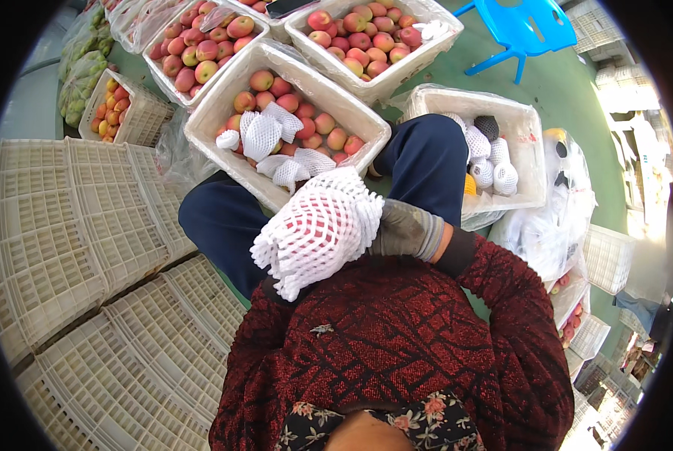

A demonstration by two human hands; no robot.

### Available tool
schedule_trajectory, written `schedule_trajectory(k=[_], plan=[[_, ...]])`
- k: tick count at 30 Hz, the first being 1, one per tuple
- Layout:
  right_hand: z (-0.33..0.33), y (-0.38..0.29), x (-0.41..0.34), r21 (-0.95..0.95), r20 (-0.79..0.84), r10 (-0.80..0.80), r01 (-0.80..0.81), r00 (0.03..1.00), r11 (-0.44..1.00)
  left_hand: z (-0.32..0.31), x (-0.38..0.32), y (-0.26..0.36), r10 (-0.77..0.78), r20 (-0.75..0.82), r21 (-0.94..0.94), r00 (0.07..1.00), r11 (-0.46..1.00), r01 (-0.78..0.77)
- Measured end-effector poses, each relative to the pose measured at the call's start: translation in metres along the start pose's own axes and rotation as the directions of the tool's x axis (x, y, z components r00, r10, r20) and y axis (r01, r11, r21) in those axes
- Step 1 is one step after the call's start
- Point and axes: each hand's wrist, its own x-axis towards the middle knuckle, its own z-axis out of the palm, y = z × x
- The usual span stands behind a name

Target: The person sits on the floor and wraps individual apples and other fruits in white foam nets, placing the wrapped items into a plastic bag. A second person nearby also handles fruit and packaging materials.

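A white foam net sleeve (317, 228) is raised in front of my chest, and the red skin of a fruit, probably an apple, shows through its mesh. My right hand (407, 228), in a worn grey glove, grips the net's right end; its fingertips are behind the mesh. My left hand is hidden behind the net, with only the dark left cuff (280, 292) showing. Past the net, between my knees, a white foam box (342, 93) holds loose red-yellow apples (308, 128). Several crumpled white foam nets (260, 135) lie on those apples.
Beyond my right knee, a lined white box (531, 158) holds net-wrapped fruit (477, 144). Two apple-filled boxes (373, 87) (187, 98) stand farther out. Stacked plastic crates (88, 225) line my left. A blue plastic chair (517, 28) and a plastic bag (556, 220) are at right.
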Motion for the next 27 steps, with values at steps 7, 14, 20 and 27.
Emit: schedule_trajectory(k=[7,14,20,27], plan=[[0.021,-0.051,-0.012,-0.709,-0.192,-0.563,0.283,0.804,0.646,0.016,0.036,-0.014,0.011,-0.063,0.057,0.998,0.998,-0.007],[0.046,-0.035,-0.025,-0.772,0.560,-0.619,0.073,0.551,-0.632,0.049,0.081,-0.030,0.123,0.278,0.438,0.953,0.866,-0.240],[0.030,-0.032,-0.033,-0.648,0.629,-0.404,0.161,0.664,-0.744,0.054,0.079,-0.046,0.210,0.300,0.601,0.931,0.716,-0.355],[0.016,-0.032,-0.036,-0.705,0.623,-0.450,0.212,0.639,-0.677,0.046,0.081,-0.064,0.088,0.187,0.585,0.978,0.790,-0.183]])
